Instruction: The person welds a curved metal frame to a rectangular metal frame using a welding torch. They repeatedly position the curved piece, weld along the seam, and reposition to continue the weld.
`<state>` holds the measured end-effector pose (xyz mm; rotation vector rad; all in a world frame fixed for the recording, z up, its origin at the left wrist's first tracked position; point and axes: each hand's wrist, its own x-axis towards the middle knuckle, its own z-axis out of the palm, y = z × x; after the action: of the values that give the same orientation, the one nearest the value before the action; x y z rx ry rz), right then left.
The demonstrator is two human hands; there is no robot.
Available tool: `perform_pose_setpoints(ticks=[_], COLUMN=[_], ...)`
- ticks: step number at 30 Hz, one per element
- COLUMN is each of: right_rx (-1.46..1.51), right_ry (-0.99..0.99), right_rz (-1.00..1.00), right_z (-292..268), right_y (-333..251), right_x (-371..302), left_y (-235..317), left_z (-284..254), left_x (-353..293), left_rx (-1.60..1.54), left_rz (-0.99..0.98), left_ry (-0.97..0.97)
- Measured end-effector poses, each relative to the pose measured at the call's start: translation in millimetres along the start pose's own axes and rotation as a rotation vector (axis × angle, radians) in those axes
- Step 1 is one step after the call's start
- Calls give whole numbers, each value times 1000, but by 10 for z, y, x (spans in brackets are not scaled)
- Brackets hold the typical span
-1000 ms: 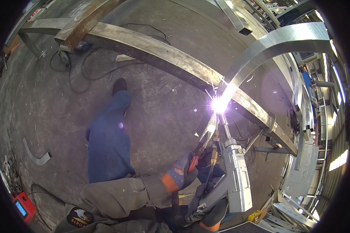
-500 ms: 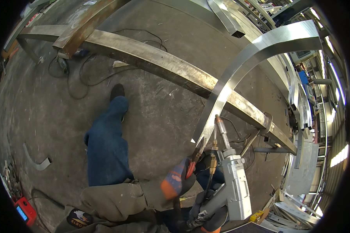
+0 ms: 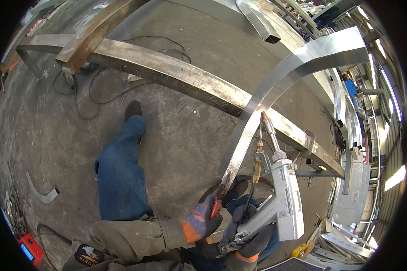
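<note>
My left hand point(image 3: 198, 220), in a purple and orange glove, is closed round red-handled pliers point(image 3: 216, 208). Their jaws clamp the near end of a long, shiny curved metal bar point(image 3: 240, 151), which crosses over a steel beam point(image 3: 176, 70) and bends away to the far right. A grey gun-shaped welding torch point(image 3: 288, 194) is gripped by my right hand point(image 3: 253, 239), in a dark glove with an orange cuff. The torch's copper-coloured tip is at the bar's right edge beside the beam, where a small bright spot shows. A thin brass-fitted tube runs alongside the nozzle.
A rusty beam point(image 3: 92, 38) lies across the steel beam at the left. Dark cables point(image 3: 88, 118) trail over the floor. A curved metal offcut point(image 3: 43, 195) lies at the left, above a red device with a screen point(image 3: 30, 250). Metal lengths point(image 3: 348, 246) are piled at the lower right.
The torch tip has moved up along the bar toward the beam, and a bright spot now shows there. My left hand, still on the pliers, has shifted slightly down and left.
</note>
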<state>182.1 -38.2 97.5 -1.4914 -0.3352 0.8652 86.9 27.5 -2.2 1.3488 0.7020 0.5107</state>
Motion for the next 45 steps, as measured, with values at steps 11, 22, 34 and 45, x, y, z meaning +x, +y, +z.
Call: perform_pose_setpoints(ticks=[11, 22, 34, 45], right_rx=[43, 194, 103, 136], right_ry=[22, 206, 214, 150], right_rz=[-45, -124, -197, -158], right_z=[92, 94, 182, 65], right_y=[1, 93, 118, 202], right_x=[82, 173, 204, 253], left_y=[-131, 4, -23, -92], left_z=[28, -69, -50, -26], left_x=[-37, 5, 20, 48], left_rx=[71, 55, 40, 43], left_rz=[-10, -254, -115, -63], left_ry=[-19, -215, -137, -102])
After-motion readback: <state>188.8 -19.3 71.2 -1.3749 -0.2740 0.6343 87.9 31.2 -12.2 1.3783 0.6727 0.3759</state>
